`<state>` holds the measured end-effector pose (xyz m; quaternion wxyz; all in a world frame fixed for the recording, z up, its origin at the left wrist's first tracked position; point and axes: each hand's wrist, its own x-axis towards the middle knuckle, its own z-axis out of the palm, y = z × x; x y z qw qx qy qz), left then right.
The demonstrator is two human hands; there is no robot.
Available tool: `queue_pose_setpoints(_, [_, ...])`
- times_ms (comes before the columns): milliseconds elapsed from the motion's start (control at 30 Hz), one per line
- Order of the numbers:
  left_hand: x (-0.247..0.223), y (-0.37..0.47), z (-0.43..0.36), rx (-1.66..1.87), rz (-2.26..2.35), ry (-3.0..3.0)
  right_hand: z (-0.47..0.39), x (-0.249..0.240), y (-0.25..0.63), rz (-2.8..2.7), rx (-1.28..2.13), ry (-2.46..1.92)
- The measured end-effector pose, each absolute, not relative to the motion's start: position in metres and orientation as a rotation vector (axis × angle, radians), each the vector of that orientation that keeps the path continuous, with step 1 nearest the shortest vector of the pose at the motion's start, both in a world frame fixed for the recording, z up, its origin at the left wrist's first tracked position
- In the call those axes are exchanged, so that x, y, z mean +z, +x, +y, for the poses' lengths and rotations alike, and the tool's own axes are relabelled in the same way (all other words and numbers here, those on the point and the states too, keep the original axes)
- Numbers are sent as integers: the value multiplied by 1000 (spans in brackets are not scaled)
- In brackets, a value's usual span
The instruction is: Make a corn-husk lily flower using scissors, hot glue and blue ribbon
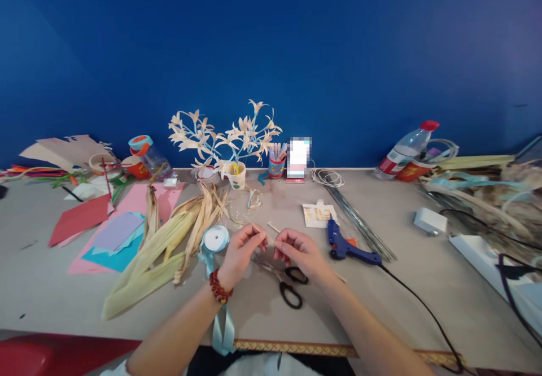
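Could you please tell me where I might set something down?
Bare tabletop lies between the glue-gun cord and power strip, and between the pink paper and the near edge. Scissors and ribbon spool crowd the left hand and right hand.

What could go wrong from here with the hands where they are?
The left hand could snag the ribbon, which runs past its wrist and over the table edge. The scissors lie close by; a finger might catch them. The glue gun, near the right hand, could burn it if hot; heat doesn't show.
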<state>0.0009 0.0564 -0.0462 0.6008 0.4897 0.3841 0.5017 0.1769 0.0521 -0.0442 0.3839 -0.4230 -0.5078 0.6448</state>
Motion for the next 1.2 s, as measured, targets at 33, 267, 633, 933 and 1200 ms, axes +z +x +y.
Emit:
queue_pose_setpoints(33, [-47,1,57,1176,891,1114,52,-44,176,-1292,1648,-1078])
queue_pose_setpoints(267, [-47,-2,57,1195,893,1146,50,-45,174,-1240,1676,-1054])
queue_pose_setpoints(633, [-44,1,55,1157,919,1157,51,-40,177,-1433,1491,-1162])
queue_pose_setpoints(933, [-43,-7,65,1259,994,1006,-8,-26,206,-2480,577,-1699])
queue_pose_setpoints(1200, [-41,-7,62,1241,957,992,-6,-38,212,-2341,609,-1908])
